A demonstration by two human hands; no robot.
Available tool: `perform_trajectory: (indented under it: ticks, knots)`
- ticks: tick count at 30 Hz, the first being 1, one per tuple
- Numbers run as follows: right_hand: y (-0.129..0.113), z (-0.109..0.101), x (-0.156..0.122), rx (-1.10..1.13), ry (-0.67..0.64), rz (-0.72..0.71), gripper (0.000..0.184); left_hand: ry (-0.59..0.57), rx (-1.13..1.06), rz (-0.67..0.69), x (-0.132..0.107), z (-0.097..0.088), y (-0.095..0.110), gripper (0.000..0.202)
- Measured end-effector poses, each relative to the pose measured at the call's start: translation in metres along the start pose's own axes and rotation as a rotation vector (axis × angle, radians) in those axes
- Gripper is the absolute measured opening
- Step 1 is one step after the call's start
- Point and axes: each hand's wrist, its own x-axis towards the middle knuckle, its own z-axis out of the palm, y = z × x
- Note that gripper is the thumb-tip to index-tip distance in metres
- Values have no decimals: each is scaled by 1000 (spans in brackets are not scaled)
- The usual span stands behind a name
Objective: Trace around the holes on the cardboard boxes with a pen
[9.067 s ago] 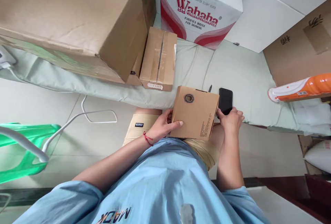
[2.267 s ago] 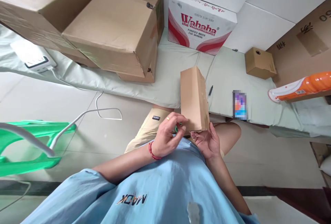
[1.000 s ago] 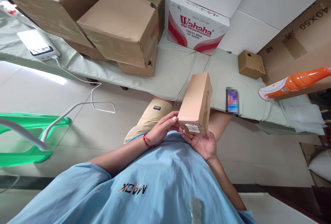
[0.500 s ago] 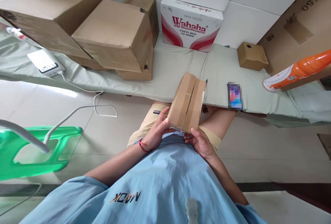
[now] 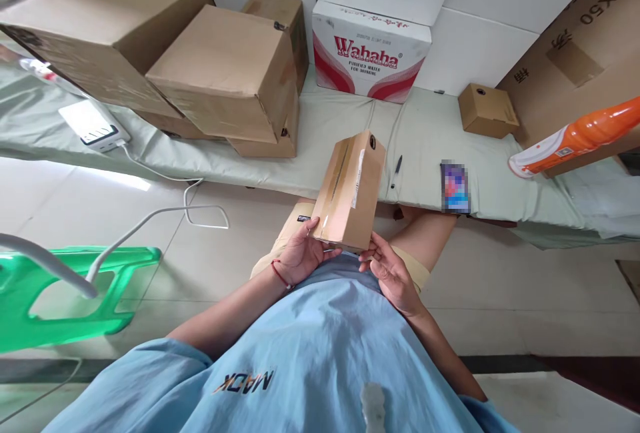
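Observation:
Between my two hands a small brown cardboard box (image 5: 345, 193) is held tilted above my lap. Tape runs along its seam, a pale label strip lies on another face, and a round black mark sits near its far end. My left hand (image 5: 303, 249) grips the near left corner, thumb on top and fingers partly under the box. At the near right corner, my right hand (image 5: 393, 271) touches the box with bent fingertips; part of its grip is hidden. A slim dark pen-like tool (image 5: 397, 171) lies on the cloth just right of the box.
Pale green cloth (image 5: 330, 109) covers the surface ahead. Large cartons (image 5: 220, 66) stand at left, a white Wahaba-style red-lettered carton (image 5: 370, 53) behind. At right are a small box (image 5: 487, 109), a phone (image 5: 455, 186) and an orange bottle (image 5: 575, 136). A green stool (image 5: 115, 319) stands left.
The box has turned so its labelled side and round mark now show, with the taped seam shifted left. The pen-like tool is now more fully visible. My right fingers have changed position at the corner.

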Motion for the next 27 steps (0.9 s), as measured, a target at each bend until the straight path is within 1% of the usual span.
perform_trajectory:
  ticks: [4, 7, 11, 13, 16, 21, 27]
  knots:
    - [-2, 1, -2, -58, -121, 16, 69, 12, -32, -54, 1, 1, 1, 49]
    - [-3, 2, -2, -92, -196, 15, 71, 14, -51, -51, 2, 3, 2, 47]
    - [-3, 3, -3, -122, -255, 52, 67, -14, -86, -57, 3, 0, 1, 40]
    - [-4, 4, -3, -103, -264, 73, 60, -33, -83, -99, 3, -2, 1, 37]
    - [-5, 3, -3, -66, -246, 88, 48, -58, -50, -136, 0, -5, 1, 40]
    - [-5, 1, -2, -94, -207, 108, 41, -89, 34, -94, -7, -3, 4, 45]
    - [-2, -1, 0, -105, -188, 109, 39, -153, 254, -32, -12, 5, 6, 41]
